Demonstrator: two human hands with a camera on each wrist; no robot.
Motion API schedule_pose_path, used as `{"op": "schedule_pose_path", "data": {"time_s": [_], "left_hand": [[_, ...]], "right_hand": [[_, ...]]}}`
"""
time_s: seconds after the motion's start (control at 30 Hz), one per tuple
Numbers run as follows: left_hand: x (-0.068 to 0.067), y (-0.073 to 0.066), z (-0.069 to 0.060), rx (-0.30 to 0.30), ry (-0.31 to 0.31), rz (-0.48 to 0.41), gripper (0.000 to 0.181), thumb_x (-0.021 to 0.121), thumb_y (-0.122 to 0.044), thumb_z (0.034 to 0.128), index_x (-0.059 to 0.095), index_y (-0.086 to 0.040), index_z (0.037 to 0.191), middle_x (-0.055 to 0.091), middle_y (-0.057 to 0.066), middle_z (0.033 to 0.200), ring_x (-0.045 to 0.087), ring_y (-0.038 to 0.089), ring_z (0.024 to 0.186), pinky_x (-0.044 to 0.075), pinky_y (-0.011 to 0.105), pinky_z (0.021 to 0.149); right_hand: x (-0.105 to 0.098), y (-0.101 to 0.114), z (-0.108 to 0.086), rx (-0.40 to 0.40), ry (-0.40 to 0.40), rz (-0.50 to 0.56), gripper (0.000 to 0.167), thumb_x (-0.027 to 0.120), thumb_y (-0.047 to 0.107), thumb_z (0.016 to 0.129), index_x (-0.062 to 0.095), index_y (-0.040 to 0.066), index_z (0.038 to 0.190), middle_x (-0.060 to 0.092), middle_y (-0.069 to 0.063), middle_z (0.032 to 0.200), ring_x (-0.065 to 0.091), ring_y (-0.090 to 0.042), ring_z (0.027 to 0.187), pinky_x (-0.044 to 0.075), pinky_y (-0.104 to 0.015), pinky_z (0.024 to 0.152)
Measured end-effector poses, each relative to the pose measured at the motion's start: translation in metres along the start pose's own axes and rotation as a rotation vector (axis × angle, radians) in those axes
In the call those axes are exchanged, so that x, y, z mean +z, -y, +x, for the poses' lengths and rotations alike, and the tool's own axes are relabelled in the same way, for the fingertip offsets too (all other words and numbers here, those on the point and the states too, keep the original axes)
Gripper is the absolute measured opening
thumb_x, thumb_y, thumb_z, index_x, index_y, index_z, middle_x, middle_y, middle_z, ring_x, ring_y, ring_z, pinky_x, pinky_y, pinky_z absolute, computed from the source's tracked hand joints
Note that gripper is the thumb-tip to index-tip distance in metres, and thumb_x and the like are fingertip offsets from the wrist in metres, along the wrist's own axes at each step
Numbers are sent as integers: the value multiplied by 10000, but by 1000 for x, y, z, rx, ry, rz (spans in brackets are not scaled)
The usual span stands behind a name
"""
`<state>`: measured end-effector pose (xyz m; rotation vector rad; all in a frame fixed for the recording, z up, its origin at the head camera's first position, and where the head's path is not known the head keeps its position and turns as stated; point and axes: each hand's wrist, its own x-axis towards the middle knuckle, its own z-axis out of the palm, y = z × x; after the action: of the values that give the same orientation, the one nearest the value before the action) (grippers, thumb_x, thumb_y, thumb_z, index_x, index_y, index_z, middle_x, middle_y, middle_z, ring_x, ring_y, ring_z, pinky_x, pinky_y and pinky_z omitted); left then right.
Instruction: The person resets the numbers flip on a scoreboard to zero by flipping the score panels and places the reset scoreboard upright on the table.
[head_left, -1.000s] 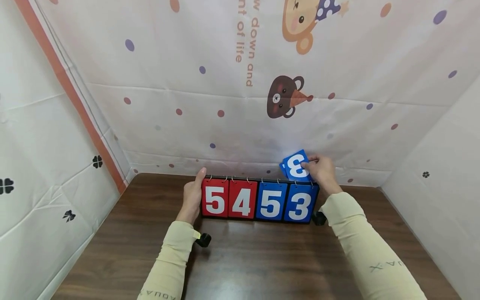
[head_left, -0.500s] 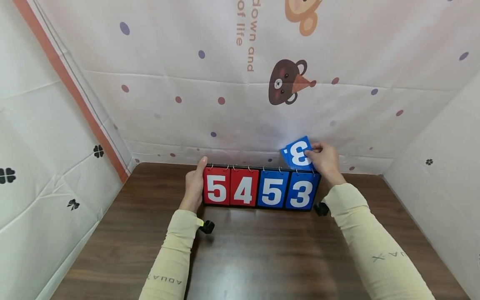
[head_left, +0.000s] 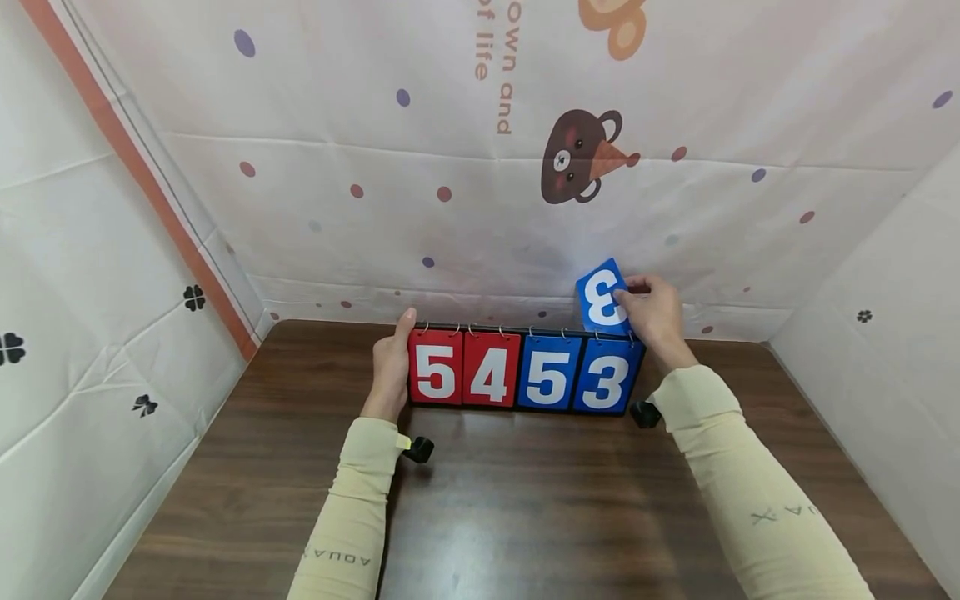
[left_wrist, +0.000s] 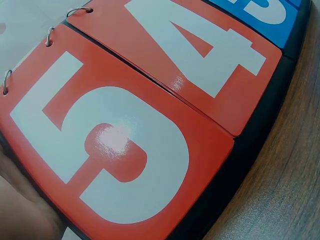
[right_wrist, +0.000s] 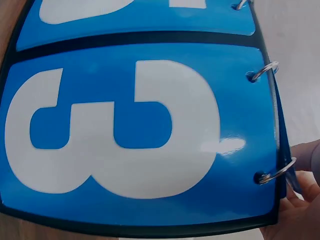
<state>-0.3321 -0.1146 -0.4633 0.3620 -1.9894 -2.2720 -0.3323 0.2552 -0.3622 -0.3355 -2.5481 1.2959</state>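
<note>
A black flip scoreboard (head_left: 517, 408) stands on the table, showing red cards 5 (head_left: 436, 367) and 4 (head_left: 491, 370) and blue cards 5 (head_left: 548, 372) and 3 (head_left: 609, 375). My left hand (head_left: 390, 367) holds the board's left edge, thumb up along the side; its other fingers are hidden behind. At the right end, my right hand (head_left: 652, 315) pinches a raised blue card (head_left: 602, 297) with an upside-down 3, above the top edge. Metal rings (right_wrist: 272, 172) join the cards to the board in the right wrist view.
The brown wooden table (head_left: 480, 500) reaches back to a printed cloth wall (head_left: 360, 233). White cloth sides stand left and right. Small black devices (head_left: 420, 450) sit by both wrists.
The second blue card that showed behind the pinched one is out of sight now. The pinched card still stands up. The head view has tilted down slightly; the left hand keeps its hold.
</note>
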Motion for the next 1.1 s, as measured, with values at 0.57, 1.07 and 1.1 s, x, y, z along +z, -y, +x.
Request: {"op": "schedule_pose_path", "data": {"time_s": [0.57, 1.07, 1.1], "left_hand": [[2, 1, 1, 20, -2, -33, 575, 665, -639, 965, 679, -96, 774, 705, 39, 848, 630, 195, 854, 519, 330, 779], [1, 3, 0, 31, 12, -28, 564, 654, -636, 974, 697, -89, 848, 691, 39, 900, 618, 202, 901, 516, 337, 807], [1, 3, 0, 32, 14, -29, 559, 655, -634, 975, 698, -92, 846, 691, 37, 901, 618, 201, 903, 515, 338, 812]], "right_hand": [[-33, 7, -18, -136, 3, 268, 501, 676, 306, 1056, 526, 53, 1461, 674, 43, 1133, 613, -116, 1051, 533, -202, 879], [-64, -5, -44, -389, -43, 242, 277, 732, 220, 1025, 701, 56, 1246, 734, 90, 1040, 646, -123, 959, 511, -147, 854], [-65, -5, -47, -402, -43, 222, 291, 732, 225, 1026, 704, 51, 1257, 731, 102, 1044, 650, -122, 963, 508, -151, 852]]}}
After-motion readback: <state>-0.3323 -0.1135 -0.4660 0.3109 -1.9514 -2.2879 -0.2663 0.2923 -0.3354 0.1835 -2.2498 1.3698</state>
